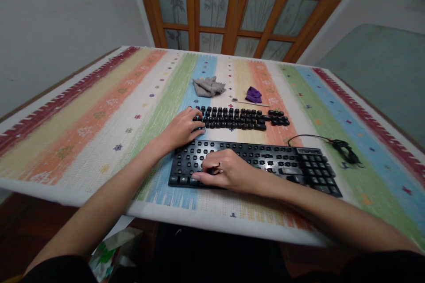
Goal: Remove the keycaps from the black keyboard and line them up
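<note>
A black keyboard (262,154) lies in front of me, many of its keys bare of caps; caps sit on the number pad and at the lower left corner. Over its lower left part my right hand (229,170) is curled, thumb by the bottom row. What its fingers hold, if anything, is hidden. Behind the keyboard, loose black keycaps (232,117) are laid out in rows. My left hand (186,127) rests at the left end of these rows, fingers bent and apart, touching or just above the caps.
A crumpled grey cloth (208,86), a purple cloth (254,95) and a thin brush (250,102) lie behind the keycaps. The coiled keyboard cable (345,150) is on the right. A striped tablecloth (109,141) covers the table. Below the front edge is a bag (116,247).
</note>
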{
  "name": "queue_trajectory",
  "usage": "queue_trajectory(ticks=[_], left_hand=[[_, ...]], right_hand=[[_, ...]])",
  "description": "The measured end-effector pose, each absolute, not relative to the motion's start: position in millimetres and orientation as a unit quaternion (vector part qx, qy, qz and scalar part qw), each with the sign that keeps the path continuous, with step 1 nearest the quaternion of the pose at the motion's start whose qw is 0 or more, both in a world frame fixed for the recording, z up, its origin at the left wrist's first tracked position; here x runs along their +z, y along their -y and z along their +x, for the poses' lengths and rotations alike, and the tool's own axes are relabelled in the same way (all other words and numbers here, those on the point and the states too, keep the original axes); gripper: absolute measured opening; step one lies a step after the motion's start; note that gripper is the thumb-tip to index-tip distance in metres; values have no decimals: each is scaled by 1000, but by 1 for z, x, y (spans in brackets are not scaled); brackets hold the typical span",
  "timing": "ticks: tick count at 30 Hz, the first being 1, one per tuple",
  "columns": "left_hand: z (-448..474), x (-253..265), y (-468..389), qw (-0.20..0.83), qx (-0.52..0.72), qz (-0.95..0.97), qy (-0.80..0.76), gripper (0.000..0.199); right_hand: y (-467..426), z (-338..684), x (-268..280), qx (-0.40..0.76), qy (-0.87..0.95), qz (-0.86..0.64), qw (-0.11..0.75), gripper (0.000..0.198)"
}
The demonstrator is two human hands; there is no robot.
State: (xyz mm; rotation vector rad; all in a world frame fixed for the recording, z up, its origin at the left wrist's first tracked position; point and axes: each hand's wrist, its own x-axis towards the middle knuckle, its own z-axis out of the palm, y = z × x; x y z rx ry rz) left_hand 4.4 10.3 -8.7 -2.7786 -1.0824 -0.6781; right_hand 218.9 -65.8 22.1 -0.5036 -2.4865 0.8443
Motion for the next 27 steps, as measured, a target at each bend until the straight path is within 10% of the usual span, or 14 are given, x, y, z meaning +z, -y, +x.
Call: queue_trajectory(ticks=[27], left_hand=[[-2,-8,-8,-2,-247,-906,343,12]], right_hand=[[42,210,35,433,846,-282,133,40]])
